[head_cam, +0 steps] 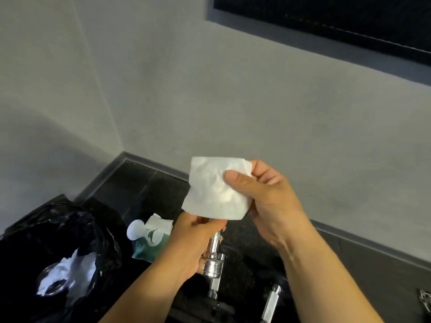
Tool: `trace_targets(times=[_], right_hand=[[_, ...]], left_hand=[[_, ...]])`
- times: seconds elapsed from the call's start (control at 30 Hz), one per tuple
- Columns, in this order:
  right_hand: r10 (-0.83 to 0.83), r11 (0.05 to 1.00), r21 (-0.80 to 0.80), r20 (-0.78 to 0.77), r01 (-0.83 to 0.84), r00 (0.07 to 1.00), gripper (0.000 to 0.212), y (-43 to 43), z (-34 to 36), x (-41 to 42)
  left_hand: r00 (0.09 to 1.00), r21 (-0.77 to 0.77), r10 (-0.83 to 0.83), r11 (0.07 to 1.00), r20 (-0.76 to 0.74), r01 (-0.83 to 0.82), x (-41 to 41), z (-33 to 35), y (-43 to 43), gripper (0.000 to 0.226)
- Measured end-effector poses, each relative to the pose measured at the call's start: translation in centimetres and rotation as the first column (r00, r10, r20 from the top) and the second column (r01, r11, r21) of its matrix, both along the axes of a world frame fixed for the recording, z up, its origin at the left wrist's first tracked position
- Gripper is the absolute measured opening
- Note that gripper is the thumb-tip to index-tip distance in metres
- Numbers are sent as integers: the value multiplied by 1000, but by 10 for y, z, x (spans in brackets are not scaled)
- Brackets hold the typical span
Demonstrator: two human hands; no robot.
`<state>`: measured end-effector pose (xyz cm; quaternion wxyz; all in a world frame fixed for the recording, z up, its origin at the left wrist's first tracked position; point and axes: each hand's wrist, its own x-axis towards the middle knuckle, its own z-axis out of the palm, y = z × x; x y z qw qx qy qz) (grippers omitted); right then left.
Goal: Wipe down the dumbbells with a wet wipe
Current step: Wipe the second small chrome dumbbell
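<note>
Head view: a person's two bare hands meet in the lower middle of the frame, over a dark floor in the corner of a grey-walled room. The right hand pinches a white wet wipe along its right edge, thumb on the near face and fingers behind, so the sheet hangs open and flat at centre frame. The left hand, just below the wipe and touching its lower edge, has its grip closed around the chrome handle of a dumbbell; the bar stands roughly upright, its threaded collar showing below the fist and its lower end reaching a dark plate at the bottom edge, hard to make out. A second chrome bar leans just to the right of it, at lower right of centre. To the left of the left hand lies a green wipe packet with its white lid flipped open and a sheet poking out. Further left, at lower left of the frame, a black bin bag stands open, with crumpled white wipes inside. A dark window frame crosses the upper right.
</note>
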<state>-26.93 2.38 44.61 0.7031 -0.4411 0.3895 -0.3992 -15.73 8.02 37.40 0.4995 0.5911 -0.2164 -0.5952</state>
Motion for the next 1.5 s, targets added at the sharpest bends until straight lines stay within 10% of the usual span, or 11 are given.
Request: trace_targets(times=[0.13, 0.3, 0.43, 0.63, 0.83, 1.0, 1.2, 1.37, 1.5], right_hand=[[-240, 971, -102, -325, 218, 915, 19, -2, -36, 9], [-399, 917, -311, -694, 251, 599, 57, 0, -46, 14], [-445, 895, -390, -803, 214, 396, 87, 5, -40, 23], [-542, 840, -497, -788, 218, 291, 61, 11, -44, 32], [-303, 952, -226, -776, 205, 554, 25, 2, -44, 36], [-196, 939, 191, -382, 285, 903, 28, -13, -47, 40], [-150, 930, 274, -328, 246, 933, 28, -30, -45, 30], [-221, 914, 296, -211, 278, 952, 26, -36, -39, 21], [-241, 903, 328, -149, 278, 959, 27, -38, -30, 18]], left_hand=[[1000, -43, -14, 999, -6, 13, 0, 2, -1, 13], [1000, -116, 7, 993, 4, -7, 1, 4, -2, 22], [996, -134, 80, 988, 32, -75, -5, 4, -3, 17], [985, -207, 135, 972, 104, -111, -15, 3, -5, 14], [979, -194, 162, 972, 126, -136, -22, 0, -8, 20], [970, -213, 89, 976, 227, -40, -22, -3, -8, 22], [975, -251, -99, 957, 198, 148, -9, 5, -8, 24], [981, -77, -98, 993, -168, 86, 0, 5, -16, 22], [937, -59, -350, 935, 25, 351, 6, 7, -15, 28]])
